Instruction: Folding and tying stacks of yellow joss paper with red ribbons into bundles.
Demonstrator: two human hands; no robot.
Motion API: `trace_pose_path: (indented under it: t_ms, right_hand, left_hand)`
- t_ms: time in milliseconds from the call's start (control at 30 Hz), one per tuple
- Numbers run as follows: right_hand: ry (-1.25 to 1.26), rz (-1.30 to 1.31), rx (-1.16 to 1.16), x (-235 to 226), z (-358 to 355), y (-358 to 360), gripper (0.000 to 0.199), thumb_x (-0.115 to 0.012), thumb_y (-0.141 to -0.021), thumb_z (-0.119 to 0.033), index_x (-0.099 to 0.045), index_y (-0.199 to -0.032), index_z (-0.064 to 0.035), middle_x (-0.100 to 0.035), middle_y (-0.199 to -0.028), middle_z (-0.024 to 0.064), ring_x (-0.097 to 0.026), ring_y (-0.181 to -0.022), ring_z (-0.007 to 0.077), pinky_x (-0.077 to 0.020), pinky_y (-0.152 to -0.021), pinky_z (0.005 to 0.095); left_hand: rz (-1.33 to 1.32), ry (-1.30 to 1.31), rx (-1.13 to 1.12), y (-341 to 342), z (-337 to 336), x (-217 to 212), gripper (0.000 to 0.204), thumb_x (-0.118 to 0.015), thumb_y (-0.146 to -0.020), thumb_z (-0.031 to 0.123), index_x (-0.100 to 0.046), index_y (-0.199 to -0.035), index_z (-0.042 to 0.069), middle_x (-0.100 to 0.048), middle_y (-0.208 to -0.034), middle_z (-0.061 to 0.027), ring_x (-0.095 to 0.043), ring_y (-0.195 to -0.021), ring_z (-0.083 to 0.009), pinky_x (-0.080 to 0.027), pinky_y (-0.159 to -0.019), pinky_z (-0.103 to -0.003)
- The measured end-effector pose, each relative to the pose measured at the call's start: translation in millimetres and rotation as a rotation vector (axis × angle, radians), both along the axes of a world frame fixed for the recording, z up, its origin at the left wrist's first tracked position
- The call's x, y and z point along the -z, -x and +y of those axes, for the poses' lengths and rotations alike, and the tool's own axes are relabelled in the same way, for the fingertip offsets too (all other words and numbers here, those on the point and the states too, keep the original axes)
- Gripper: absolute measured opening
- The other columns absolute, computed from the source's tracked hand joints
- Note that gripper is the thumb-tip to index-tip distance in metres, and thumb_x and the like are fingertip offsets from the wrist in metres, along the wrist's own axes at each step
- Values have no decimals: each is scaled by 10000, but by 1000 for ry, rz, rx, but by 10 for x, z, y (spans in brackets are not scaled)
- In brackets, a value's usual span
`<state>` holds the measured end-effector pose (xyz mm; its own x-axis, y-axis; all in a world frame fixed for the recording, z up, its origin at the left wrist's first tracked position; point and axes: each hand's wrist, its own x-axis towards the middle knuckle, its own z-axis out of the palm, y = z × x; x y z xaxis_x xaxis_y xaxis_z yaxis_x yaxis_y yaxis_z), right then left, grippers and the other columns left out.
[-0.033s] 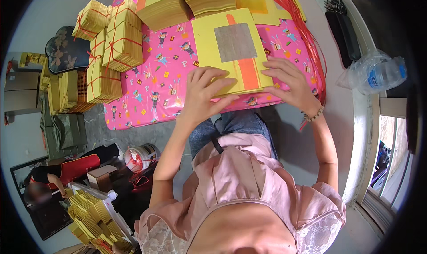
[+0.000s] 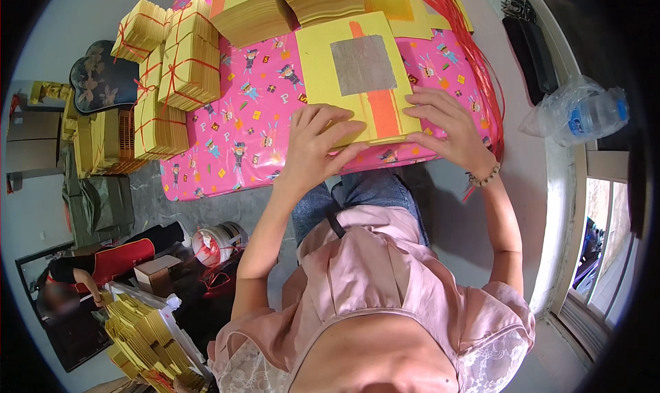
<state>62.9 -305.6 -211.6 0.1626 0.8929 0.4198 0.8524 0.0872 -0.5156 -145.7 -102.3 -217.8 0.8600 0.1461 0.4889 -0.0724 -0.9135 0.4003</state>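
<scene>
A stack of yellow paper sheets [image 2: 317,63] lies before me at the near edge of the pink-covered table. Its top sheet bears a silver-grey square [image 2: 363,64] and an orange stripe [image 2: 383,114]. My left hand [image 2: 317,140] grips the near left corner, fingers curved along the side and thumb at the front edge. On the near right corner, my right hand [image 2: 450,128] holds the stack the same way, fingers on the right side. A beaded bracelet [image 2: 487,176] circles my right wrist. The undersides of the fingertips are partly hidden.
Yellow paper bundles tied with red string [image 2: 189,73] stand at the left. Taller loose stacks [image 2: 254,15] line the far side. Red strings [image 2: 481,70] hang along the table's right edge. At lower left, a person in red and black [image 2: 127,262] reaches to more yellow bundles [image 2: 144,331].
</scene>
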Motion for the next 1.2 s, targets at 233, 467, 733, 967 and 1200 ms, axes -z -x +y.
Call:
trace_pose_path:
  t_ms: [233,467,733,967,1200]
  right_hand:
    - [-16,24,-24,-33,27,-26,260,-770,-811,-217,-727,-1018,-65,-653,-1145,109,-608,-1125,308,-502,-944,406]
    - [-27,67,-8,-93,67,-4,158,-749,-830,-150,-754,-957,-56,-667,-1076,113,-630,-1055,288,-520,-889,385]
    - [-47,86,13,-82,83,13,131,-746,-833,-135,-766,-930,-48,-668,-1051,120,-640,-1003,290,-520,-851,376]
    - [-44,98,26,-74,84,19,130,-742,-838,-135,-770,-926,-44,-670,-1047,120,-641,-992,286,-518,-843,374]
    - [-44,115,39,-87,83,40,126,-740,-836,-130,-770,-921,-43,-675,-1042,118,-640,-986,282,-517,-841,370]
  left_hand:
    - [-49,161,11,-23,-4,36,281,-835,-719,189,-779,-989,137,-693,-1043,-56,-606,-969,-251,-479,-830,-363]
    - [-70,243,-27,-36,-17,76,227,-826,-733,217,-800,-947,148,-701,-1006,-41,-606,-929,-232,-482,-805,-368]
    - [-90,276,-53,-37,-51,88,196,-818,-742,203,-803,-927,138,-705,-991,-49,-609,-928,-232,-477,-802,-359]
    - [-106,266,-56,-38,-61,91,203,-824,-727,182,-803,-923,134,-703,-986,-50,-611,-930,-233,-477,-805,-355]
    - [-117,259,-50,-41,-67,74,232,-826,-708,169,-801,-936,135,-700,-995,-57,-615,-932,-239,-485,-816,-362]
